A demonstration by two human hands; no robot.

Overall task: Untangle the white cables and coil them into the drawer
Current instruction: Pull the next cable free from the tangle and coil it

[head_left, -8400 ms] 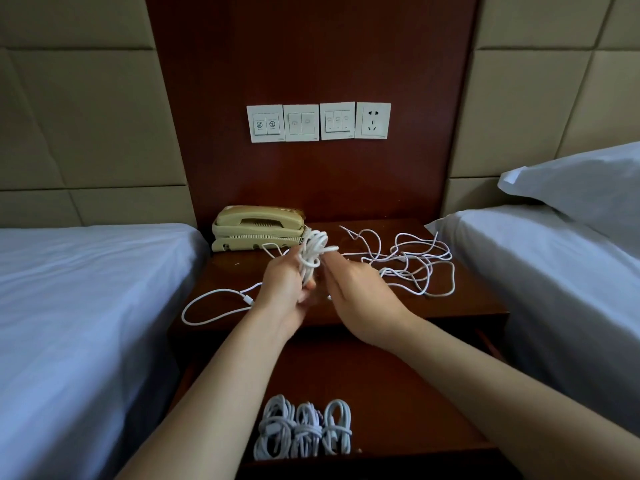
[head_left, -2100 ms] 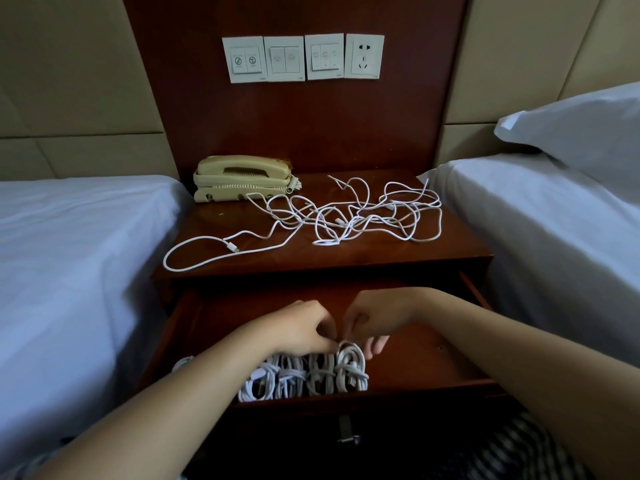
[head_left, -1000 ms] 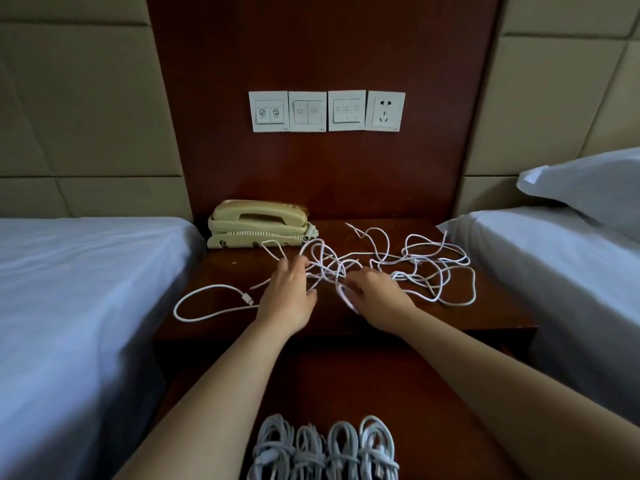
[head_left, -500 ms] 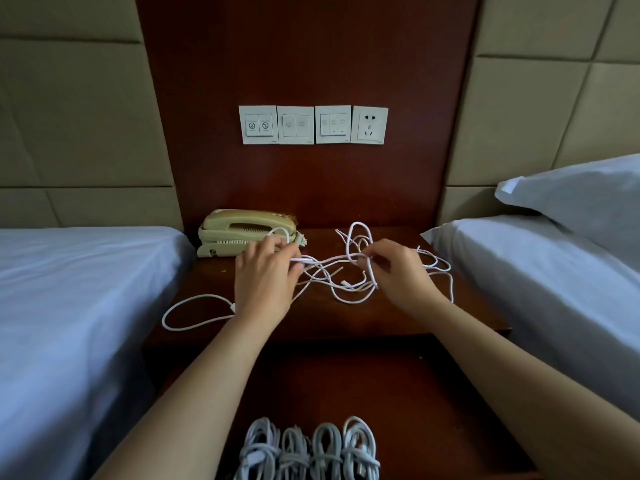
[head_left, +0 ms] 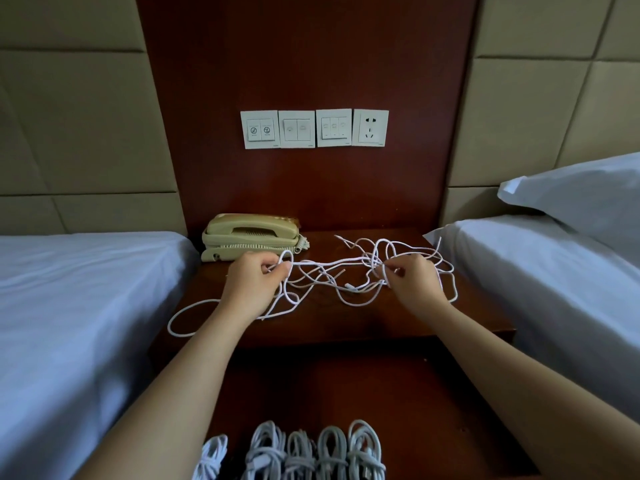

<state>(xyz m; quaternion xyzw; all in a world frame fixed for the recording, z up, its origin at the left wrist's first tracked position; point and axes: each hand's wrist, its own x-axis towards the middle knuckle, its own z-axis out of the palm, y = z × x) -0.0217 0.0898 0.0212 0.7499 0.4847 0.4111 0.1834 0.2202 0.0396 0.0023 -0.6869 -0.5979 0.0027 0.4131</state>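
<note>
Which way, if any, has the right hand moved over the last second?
Yes. The right hand, pinching white cable, moved rightward, farther from the phone.

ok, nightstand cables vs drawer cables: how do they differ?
The nightstand cables sprawl loose and tangled; the drawer cables are wound into bundles. The nightstand cables are pinched by the left hand and right hand; the drawer cables lie untouched in a row. Both sets are white.

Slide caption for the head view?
Left hand and right hand pinch tangled white cables over the nightstand; coiled cables lie in the open drawer.
</note>
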